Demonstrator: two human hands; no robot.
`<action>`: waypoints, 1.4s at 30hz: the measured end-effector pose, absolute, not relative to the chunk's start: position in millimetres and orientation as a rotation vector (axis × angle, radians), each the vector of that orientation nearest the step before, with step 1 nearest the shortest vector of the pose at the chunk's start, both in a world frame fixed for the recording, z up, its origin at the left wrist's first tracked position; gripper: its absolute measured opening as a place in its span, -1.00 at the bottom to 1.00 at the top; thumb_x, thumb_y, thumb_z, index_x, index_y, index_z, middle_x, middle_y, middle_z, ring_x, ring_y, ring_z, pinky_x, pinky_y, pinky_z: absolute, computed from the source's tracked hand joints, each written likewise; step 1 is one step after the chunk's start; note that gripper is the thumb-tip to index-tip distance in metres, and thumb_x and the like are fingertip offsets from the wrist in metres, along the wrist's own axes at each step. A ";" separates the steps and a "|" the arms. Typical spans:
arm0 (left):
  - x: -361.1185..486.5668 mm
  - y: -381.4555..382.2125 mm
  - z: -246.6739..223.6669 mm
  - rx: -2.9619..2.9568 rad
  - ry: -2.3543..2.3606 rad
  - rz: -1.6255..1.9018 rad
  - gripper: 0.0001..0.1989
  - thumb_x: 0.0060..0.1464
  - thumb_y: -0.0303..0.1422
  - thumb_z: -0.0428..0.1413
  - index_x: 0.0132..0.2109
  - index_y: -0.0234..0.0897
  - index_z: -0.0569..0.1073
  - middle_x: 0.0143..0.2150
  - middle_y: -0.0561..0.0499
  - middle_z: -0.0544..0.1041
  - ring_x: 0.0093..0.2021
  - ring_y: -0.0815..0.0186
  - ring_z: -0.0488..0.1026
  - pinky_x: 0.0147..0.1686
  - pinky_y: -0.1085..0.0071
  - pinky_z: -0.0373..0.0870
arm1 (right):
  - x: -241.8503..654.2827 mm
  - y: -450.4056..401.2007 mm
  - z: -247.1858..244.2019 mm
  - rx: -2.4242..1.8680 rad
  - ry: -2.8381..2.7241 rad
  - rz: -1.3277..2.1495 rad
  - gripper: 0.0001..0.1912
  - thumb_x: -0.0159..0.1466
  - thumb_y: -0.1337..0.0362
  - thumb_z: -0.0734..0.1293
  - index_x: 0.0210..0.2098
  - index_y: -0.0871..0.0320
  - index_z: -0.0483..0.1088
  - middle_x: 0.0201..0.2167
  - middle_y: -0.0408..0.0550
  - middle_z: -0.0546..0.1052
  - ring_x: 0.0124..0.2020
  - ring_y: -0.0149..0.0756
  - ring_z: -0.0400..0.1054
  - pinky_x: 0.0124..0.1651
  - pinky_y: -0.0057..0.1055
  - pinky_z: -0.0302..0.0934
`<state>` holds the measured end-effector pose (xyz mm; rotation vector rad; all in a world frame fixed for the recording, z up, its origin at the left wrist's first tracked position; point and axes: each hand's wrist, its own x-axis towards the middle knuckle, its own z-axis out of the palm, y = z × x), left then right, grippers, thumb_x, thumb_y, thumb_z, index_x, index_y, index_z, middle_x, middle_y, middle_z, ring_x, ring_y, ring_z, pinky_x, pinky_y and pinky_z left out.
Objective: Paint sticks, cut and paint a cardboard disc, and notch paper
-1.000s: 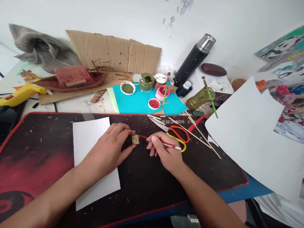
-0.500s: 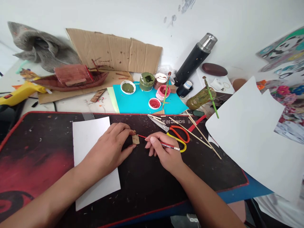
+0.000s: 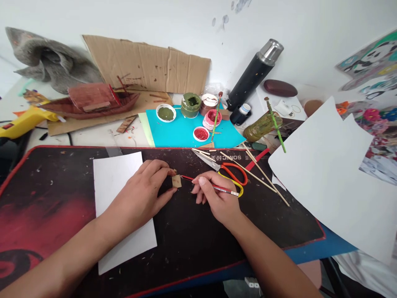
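Between the thumb and fingers of my left hand [image 3: 141, 190] is a small tan piece of cardboard [image 3: 176, 181], held just above or on the dark mat. My right hand [image 3: 217, 196] grips a red pencil [image 3: 221, 189], its dark tip at the right edge of the cardboard piece. Whether the tip touches the piece I cannot tell. Under my left hand and wrist lies a white sheet of paper [image 3: 118, 174]. Scissors [image 3: 231, 171] with red and yellow handles lie beyond my right hand, partly hidden by it.
Thin wooden sticks [image 3: 263, 178] lie right of the scissors. Behind the mat [image 3: 186, 248] stand open paint jars [image 3: 190, 105] on blue paper [image 3: 161, 134], a model boat [image 3: 93, 101] and a black thermos [image 3: 252, 76]. A large white sheet [image 3: 328, 157] juts in from the right.
My right hand and the pencil have shifted slightly right, the tip drawing back a little from the cardboard's face. My left hand holds the piece as before.
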<state>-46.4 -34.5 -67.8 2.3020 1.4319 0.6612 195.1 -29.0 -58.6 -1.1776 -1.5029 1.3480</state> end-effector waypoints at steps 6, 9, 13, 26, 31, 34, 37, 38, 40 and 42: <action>-54.1 -32.0 -69.5 2.269 1.395 0.654 -0.78 0.40 -0.30 0.13 0.09 -0.22 0.57 0.09 -0.22 0.59 0.07 -0.06 0.57 0.05 0.00 0.59 | 194.9 -28.8 -58.0 -1.154 -1.512 1.358 -0.65 0.59 -0.01 0.33 -0.13 0.10 0.61 -0.37 -0.10 0.66 -0.55 -0.38 0.51 -0.50 -0.44 0.31; -60.0 -30.7 -68.2 2.228 1.343 0.654 -0.67 0.42 -0.32 0.09 0.23 -0.21 0.54 0.16 -0.23 0.59 0.15 -0.07 0.57 0.11 0.00 0.58 | 195.1 -28.9 -58.3 -1.154 -1.497 1.375 -0.64 0.59 -0.03 0.32 -0.07 0.09 0.62 -0.36 -0.09 0.67 -0.55 -0.38 0.51 -0.50 -0.43 0.32; -56.3 -33.0 -66.2 2.220 1.393 0.665 -0.57 0.40 -0.18 0.16 0.31 -0.20 0.48 0.21 -0.25 0.57 0.18 -0.11 0.55 0.16 -0.06 0.56 | 195.3 -28.5 -57.7 -1.167 -1.480 1.390 -0.62 0.59 -0.06 0.32 -0.04 0.09 0.61 -0.31 -0.06 0.70 -0.54 -0.36 0.52 -0.50 -0.42 0.34; -58.1 -31.5 -66.6 2.258 1.366 0.683 -0.61 0.42 -0.32 0.10 0.31 -0.22 0.50 0.19 -0.25 0.57 0.16 -0.06 0.56 0.12 0.01 0.59 | 195.3 -27.5 -54.5 -1.196 -1.490 1.385 -0.59 0.53 -0.06 0.39 -0.28 0.12 0.54 -0.52 -0.17 0.54 -0.58 -0.38 0.45 -0.51 -0.45 0.28; -55.4 -28.6 -67.8 2.246 1.421 0.674 -0.79 0.40 -0.27 0.16 0.05 -0.26 0.59 0.09 -0.26 0.60 0.07 -0.08 0.59 0.05 -0.01 0.63 | 195.3 -27.6 -56.1 -1.169 -1.458 1.427 -0.64 0.55 -0.03 0.37 -0.15 0.12 0.58 -0.46 -0.13 0.62 -0.57 -0.38 0.48 -0.51 -0.45 0.27; -55.5 -26.7 -69.3 2.230 1.395 0.691 -0.82 0.42 -0.33 0.10 -0.03 -0.24 0.60 0.05 -0.22 0.61 0.03 -0.03 0.60 0.01 0.05 0.64 | 195.6 -27.7 -56.6 -1.146 -1.449 1.440 -0.66 0.56 -0.02 0.37 -0.13 0.12 0.58 -0.39 -0.10 0.66 -0.55 -0.39 0.50 -0.51 -0.46 0.28; -59.3 -25.6 -71.2 2.229 1.357 0.712 -0.76 0.45 -0.35 0.06 0.04 -0.23 0.63 0.09 -0.21 0.61 0.06 0.00 0.60 0.03 0.09 0.63 | 196.0 -27.9 -56.9 -1.124 -1.470 1.439 -0.67 0.56 0.00 0.37 -0.13 0.12 0.59 -0.36 -0.09 0.67 -0.54 -0.40 0.51 -0.50 -0.47 0.29; -61.0 -25.1 -71.7 2.227 1.338 0.711 -0.74 0.45 -0.36 0.05 0.08 -0.23 0.63 0.11 -0.21 0.60 0.08 0.01 0.60 0.05 0.09 0.62 | 196.0 -28.1 -57.0 -1.116 -1.480 1.440 -0.68 0.56 0.00 0.37 -0.13 0.12 0.59 -0.35 -0.09 0.67 -0.54 -0.40 0.52 -0.49 -0.47 0.29; -64.2 -23.9 -72.4 2.215 1.300 0.705 -0.71 0.46 -0.37 0.03 0.13 -0.23 0.62 0.13 -0.21 0.59 0.11 0.01 0.60 0.08 0.08 0.61 | 195.5 -28.4 -57.3 -1.098 -1.492 1.449 -0.67 0.57 0.00 0.37 -0.12 0.12 0.59 -0.35 -0.08 0.68 -0.54 -0.39 0.52 -0.49 -0.47 0.30; -66.1 -22.6 -72.6 2.194 1.288 0.701 -0.70 0.47 -0.38 0.02 0.13 -0.25 0.62 0.11 -0.21 0.59 0.10 0.03 0.60 0.09 0.08 0.60 | 194.4 -28.9 -57.5 -1.089 -1.492 1.466 -0.66 0.57 -0.01 0.37 -0.13 0.12 0.59 -0.36 -0.08 0.68 -0.54 -0.39 0.52 -0.50 -0.47 0.30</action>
